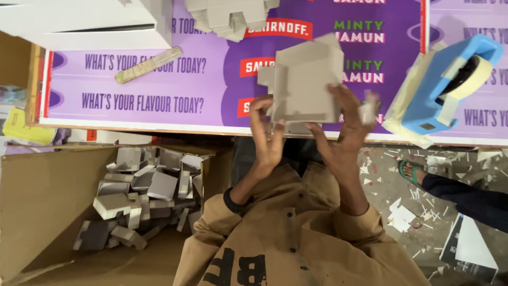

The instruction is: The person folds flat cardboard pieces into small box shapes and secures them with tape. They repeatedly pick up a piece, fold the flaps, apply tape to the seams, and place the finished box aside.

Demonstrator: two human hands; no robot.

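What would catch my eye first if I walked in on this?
Probably the grey cardboard piece, held up by both hands, left hand and right hand, over the purple printed table. Next, the blue tape dispenser at right, and the big box of folded grey pieces at lower left.

Your left hand [267,135] and right hand [344,124] cover the lower edge of the grey card piece [307,79], so its bottom shape cannot be told. Something small and pale at your right fingers [366,112] is blurred. The stack of grey pieces [230,16] and the white box [90,21] run off the top edge. The carton [47,206] is cut off at the left.
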